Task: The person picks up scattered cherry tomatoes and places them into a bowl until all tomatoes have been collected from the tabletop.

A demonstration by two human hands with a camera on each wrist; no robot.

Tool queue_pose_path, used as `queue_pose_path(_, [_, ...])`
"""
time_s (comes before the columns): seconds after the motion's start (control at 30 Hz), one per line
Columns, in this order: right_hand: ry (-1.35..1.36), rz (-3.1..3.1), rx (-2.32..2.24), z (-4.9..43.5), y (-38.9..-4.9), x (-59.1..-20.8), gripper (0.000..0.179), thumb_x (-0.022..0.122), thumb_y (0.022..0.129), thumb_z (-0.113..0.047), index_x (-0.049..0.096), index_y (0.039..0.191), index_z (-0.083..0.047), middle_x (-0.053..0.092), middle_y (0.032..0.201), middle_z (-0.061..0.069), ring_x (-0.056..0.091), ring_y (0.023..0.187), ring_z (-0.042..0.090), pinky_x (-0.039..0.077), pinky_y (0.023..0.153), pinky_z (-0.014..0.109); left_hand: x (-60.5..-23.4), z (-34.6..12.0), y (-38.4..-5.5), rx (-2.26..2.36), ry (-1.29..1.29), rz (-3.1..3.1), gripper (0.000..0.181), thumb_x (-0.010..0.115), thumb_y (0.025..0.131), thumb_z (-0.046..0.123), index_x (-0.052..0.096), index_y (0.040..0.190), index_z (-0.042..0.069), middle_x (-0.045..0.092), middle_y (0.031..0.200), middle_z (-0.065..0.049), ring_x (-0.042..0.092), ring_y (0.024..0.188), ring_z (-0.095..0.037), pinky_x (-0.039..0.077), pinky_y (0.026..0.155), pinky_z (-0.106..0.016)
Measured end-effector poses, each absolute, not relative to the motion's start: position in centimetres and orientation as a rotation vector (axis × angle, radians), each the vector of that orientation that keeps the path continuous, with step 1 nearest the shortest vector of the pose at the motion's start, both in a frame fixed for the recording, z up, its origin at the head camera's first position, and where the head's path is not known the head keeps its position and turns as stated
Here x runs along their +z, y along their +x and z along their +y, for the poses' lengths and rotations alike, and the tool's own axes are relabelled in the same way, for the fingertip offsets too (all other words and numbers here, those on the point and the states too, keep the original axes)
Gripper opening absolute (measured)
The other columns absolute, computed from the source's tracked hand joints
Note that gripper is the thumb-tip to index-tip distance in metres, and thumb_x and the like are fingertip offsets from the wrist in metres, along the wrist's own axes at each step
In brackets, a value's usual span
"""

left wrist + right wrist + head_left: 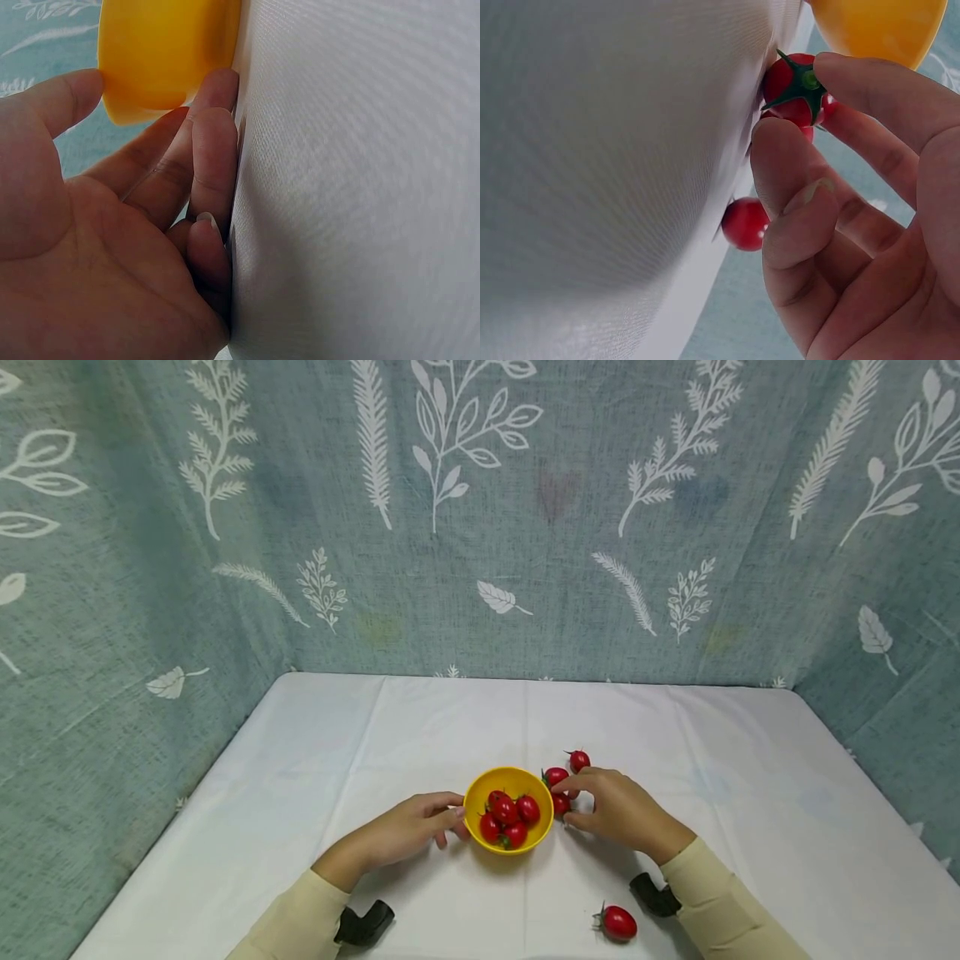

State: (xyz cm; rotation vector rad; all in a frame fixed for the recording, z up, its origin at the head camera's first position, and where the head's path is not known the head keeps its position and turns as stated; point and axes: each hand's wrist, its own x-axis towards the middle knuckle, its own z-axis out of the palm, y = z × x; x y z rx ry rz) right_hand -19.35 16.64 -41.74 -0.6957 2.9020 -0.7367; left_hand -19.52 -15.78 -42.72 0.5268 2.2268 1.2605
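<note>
A yellow bowl (507,848) holds several red cherry tomatoes (504,811). My left hand (408,828) rests against its left side; the left wrist view shows the thumb touching the rim of the bowl (161,52) and other fingers low at the wall. Just right of the bowl, my right hand (622,810) has thumb and finger around a cherry tomato (561,804) on the cloth. In the right wrist view this tomato (784,86) shows its green calyx, with the thumb touching it. More cherry tomatoes (556,776) lie beside and behind it, partly hidden by fingers.
Near the front, left of the right sleeve, lies a single cherry tomato (619,924). Another tomato (579,761) is farthest back. A white cloth (450,727) covers the table; patterned curtains (480,552) enclose the back and sides. Black devices (364,924) sit at both wrists.
</note>
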Motion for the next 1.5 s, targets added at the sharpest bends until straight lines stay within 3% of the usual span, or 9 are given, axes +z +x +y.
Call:
queue_pose_path(0.17, [-0.672,2.89,-0.732,16.6,-19.29,-41.75,0.037,0.085,0.08,-0.021,0.074,0.116,-0.019,0.068,0.094,-0.014,0.059,0.087,0.009,0.052,0.079,0.029,-42.86,-15.86,-19.39,1.28,0.528,2.204,0.042,0.047,0.105,0.041,0.058,0.135,0.013,0.072,0.107,-0.002,0.06,0.088,-0.019,0.042,0.083,-0.036])
queue_pose_path(0.37, [-0.692,2.897,-0.715,16.71,-19.05,-41.53,0.036,0.085,0.08,-0.02,0.074,0.115,-0.018,0.07,0.097,-0.012,0.057,0.08,0.008,0.051,0.073,0.023,-42.92,-15.67,-19.38,1.282,0.538,2.199,0.042,0.047,0.106,0.041,0.058,0.135,0.013,0.072,0.107,-0.002,0.06,0.089,-0.019,0.042,0.083,-0.036])
queue_pose_path(0.53, [-0.655,2.876,-0.711,16.72,-19.03,-41.47,0.037,0.085,0.08,-0.021,0.074,0.115,-0.019,0.07,0.095,-0.014,0.059,0.085,0.007,0.052,0.078,0.028,-42.82,-15.57,-19.31,1.279,0.541,2.203,0.042,0.047,0.106,0.04,0.058,0.135,0.012,0.072,0.107,-0.003,0.06,0.088,-0.019,0.042,0.083,-0.037])
queue_pose_path(0.93, [-0.631,2.865,-0.694,16.58,-19.29,-41.32,0.037,0.085,0.08,-0.021,0.074,0.114,-0.019,0.07,0.094,-0.013,0.057,0.079,0.008,0.049,0.071,0.026,-42.92,-15.78,-19.83,1.257,0.532,2.218,0.042,0.047,0.105,0.042,0.058,0.134,0.014,0.072,0.106,-0.001,0.061,0.088,-0.019,0.042,0.083,-0.035])
queue_pose_path(1.5, [-0.586,2.88,-0.673,16.41,-18.91,-41.06,0.031,0.086,0.078,-0.02,0.075,0.108,-0.019,0.071,0.091,-0.013,0.063,0.087,0.01,0.055,0.085,0.039,-42.8,-15.66,-19.43,1.27,0.536,2.226,0.042,0.047,0.106,0.04,0.059,0.134,0.011,0.071,0.104,-0.003,0.06,0.086,-0.019,0.042,0.078,-0.035])
